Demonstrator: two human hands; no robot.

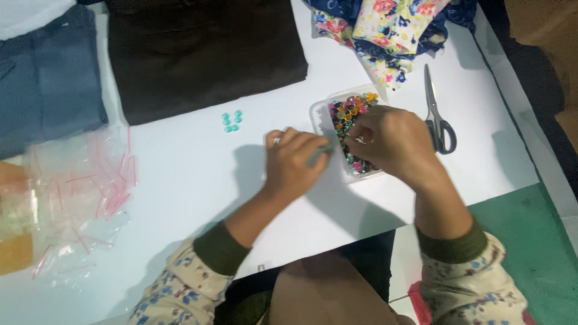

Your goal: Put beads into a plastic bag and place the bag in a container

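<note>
At far left of the frame, folded blue-grey cloth (51, 72) above a loose heap of small clear zip bags (84, 198) with red seal strips, spilling toward the lower left. Upper middle, a folded dark brown cloth (205, 54). Just below its edge, four small teal beads (232, 121) clustered alone on the white tabletop (180, 174).

Centre: left hand (295, 162) curled, its fingers (322, 149) pinched on what looks like a small clear bag — hard to tell for sure. Just beside it, right hand (391, 144) over the clear plastic tray (319, 114) of mixed coloured beads (349, 111), fingertips dipped in and bunched; whether pinching a bead, cannot tell. Tray right of centre, partly hidden under that hand.

Further right, grey scissors (438, 117) lying blades-up, near the tray. Upper right, crumpled floral fabric (391, 30).

Likely trouble, judged from this layout: tray close to the near edge of the tabletop — a nudge from the right wrist could tip it and scatter beads to the floor. Loose teal beads could roll with any bump. Small bead, small bag mouth: easy to miss and drop.
</note>
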